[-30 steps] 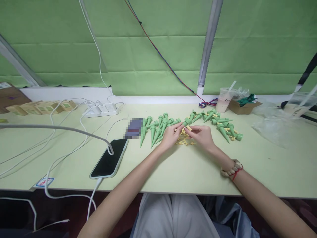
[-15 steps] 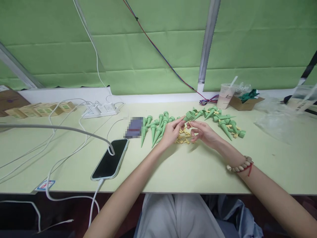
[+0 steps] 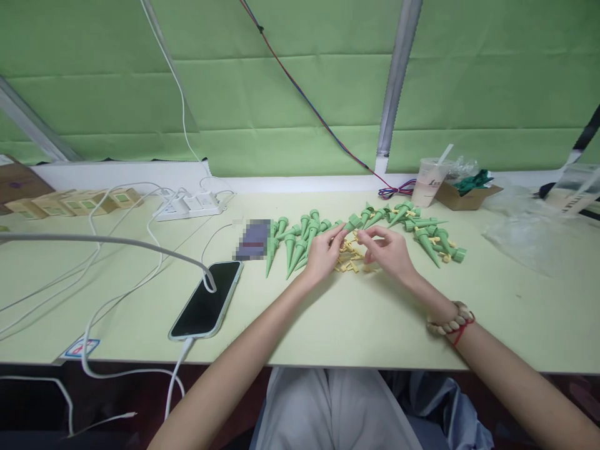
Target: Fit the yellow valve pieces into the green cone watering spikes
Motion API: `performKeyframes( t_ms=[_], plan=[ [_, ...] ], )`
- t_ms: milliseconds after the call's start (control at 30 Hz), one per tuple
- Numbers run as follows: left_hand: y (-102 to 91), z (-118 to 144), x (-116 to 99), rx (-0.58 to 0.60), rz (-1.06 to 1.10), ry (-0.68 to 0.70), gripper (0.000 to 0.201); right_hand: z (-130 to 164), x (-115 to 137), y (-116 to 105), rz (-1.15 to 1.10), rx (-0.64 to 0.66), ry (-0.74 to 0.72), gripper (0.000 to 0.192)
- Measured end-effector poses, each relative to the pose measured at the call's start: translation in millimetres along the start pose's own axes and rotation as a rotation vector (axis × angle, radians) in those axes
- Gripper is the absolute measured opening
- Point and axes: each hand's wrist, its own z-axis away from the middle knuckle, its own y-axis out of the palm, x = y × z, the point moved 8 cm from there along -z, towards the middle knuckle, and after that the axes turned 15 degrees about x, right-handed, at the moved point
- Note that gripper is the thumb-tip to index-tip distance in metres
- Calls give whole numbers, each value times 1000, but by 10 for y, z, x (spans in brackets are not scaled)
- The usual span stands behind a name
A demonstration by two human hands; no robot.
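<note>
My left hand (image 3: 323,253) holds a green cone-shaped spike (image 3: 352,223) by its wide end, just above the table. My right hand (image 3: 389,250) sits close beside it, fingertips pinched at the spike's end, apparently on a small yellow piece. Under both hands lies a small heap of yellow clips (image 3: 349,259). A row of green spikes (image 3: 295,240) lies to the left of my hands, and another group of green spikes (image 3: 424,234) with yellow parts lies to the right.
A phone (image 3: 206,300) on a white cable lies at the front left, with a power strip (image 3: 190,205) and small boxes (image 3: 70,201) behind. A plastic cup (image 3: 429,181), a cardboard tray (image 3: 466,194) and clear bags (image 3: 529,231) stand at the right.
My hands rose with a green spike and parted slightly half a second ago. Now they have come back together low over the yellow clips.
</note>
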Motion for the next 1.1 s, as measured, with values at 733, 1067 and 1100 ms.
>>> performKeyframes(
  t_ms=[733,1067,1100],
  plan=[
    [135,28,10,87,-80,8,41,-67,-79,19,88,39,6,16],
    [24,21,-11,46,16,-6,34,-42,-296,269,-511,298,267,42],
    [20,24,-6,43,14,-7,34,-29,-295,316,-625,338,280,39]
  ],
)
